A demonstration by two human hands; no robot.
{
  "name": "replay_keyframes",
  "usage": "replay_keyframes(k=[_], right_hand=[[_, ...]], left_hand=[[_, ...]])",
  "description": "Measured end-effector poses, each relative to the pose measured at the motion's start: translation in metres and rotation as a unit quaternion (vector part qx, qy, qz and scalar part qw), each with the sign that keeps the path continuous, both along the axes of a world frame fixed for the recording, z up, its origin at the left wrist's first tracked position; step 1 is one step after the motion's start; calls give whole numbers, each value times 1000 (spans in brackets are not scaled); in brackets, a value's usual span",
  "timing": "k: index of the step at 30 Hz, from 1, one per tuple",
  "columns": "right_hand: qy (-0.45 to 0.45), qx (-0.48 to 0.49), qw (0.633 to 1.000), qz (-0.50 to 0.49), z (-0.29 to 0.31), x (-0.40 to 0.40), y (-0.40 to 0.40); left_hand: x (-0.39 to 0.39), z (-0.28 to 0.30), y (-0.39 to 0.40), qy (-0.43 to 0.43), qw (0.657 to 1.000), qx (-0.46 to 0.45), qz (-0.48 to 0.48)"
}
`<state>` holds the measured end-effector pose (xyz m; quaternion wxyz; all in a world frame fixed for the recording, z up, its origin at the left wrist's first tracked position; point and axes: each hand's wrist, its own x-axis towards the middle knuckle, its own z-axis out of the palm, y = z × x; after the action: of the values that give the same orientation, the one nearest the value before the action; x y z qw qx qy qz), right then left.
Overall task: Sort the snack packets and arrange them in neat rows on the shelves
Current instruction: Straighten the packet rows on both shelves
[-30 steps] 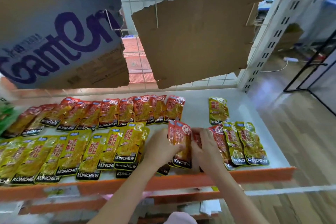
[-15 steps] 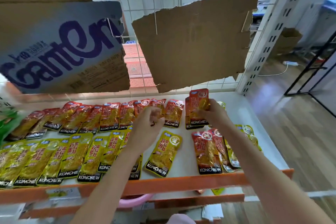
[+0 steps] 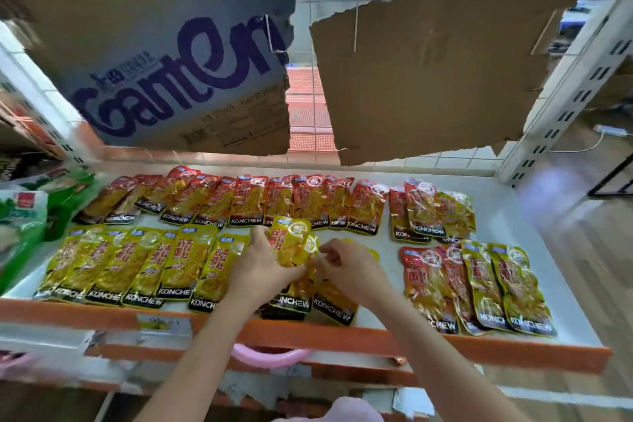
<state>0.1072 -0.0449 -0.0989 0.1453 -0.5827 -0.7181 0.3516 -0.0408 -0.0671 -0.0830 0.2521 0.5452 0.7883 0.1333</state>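
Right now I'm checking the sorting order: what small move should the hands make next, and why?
Probably lay the yellow packet that the left hand holds at the right end of the front yellow row. That row stops at the hands, and the right hand pinches more loose yellow packets there.

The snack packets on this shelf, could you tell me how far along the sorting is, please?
Done: a red row along the back and a yellow row in front. In hand: the left hand grips a yellow packet; the right hand pinches at it. Left: the mixed red and yellow packets on the right and the overlapping back-right cluster.
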Motion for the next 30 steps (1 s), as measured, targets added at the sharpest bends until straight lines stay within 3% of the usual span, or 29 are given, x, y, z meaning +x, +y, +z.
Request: replay_keyframes(k=[2, 5, 8, 13, 14, 16, 18, 19, 22, 25, 28, 30], right_hand=[[38, -24, 999, -27, 0, 0, 0], [69, -39, 996, -49, -1, -2, -4], [12, -9, 999, -31, -9, -12, -7], [-15, 17, 1000, 14, -13, -14, -5], [4, 16, 1000, 15, -13, -11, -7], [106, -17, 994, -25, -11, -5, -12], [239, -74, 965, -81, -4, 1, -14], [278, -82, 952, -102, -1, 5, -14], [264, -34, 954, -139, 7, 27, -17], [184, 43, 968, -165, 7, 54, -23], [10, 93, 989, -119, -2, 80, -28], [-37, 98, 986, -127, -7, 98, -30]], left_hand=[[0, 1, -2, -130, 990, 39, 48], [2, -8, 0, -308, 945, 64, 88], [6, -13, 0, -297, 948, 58, 98], [9, -14, 5, -155, 984, 83, 39], [7, -16, 5, -172, 980, 88, 46], [5, -17, 4, -298, 946, 93, 93], [6, -15, 1, -396, 906, 110, 103], [7, -14, 0, -405, 905, 107, 75], [18, -9, -4, -341, 936, 70, -42], [25, -11, -9, -135, 982, 82, -101], [27, -18, -10, 36, 986, 90, -132], [34, -17, -7, 60, 981, 96, -155]])
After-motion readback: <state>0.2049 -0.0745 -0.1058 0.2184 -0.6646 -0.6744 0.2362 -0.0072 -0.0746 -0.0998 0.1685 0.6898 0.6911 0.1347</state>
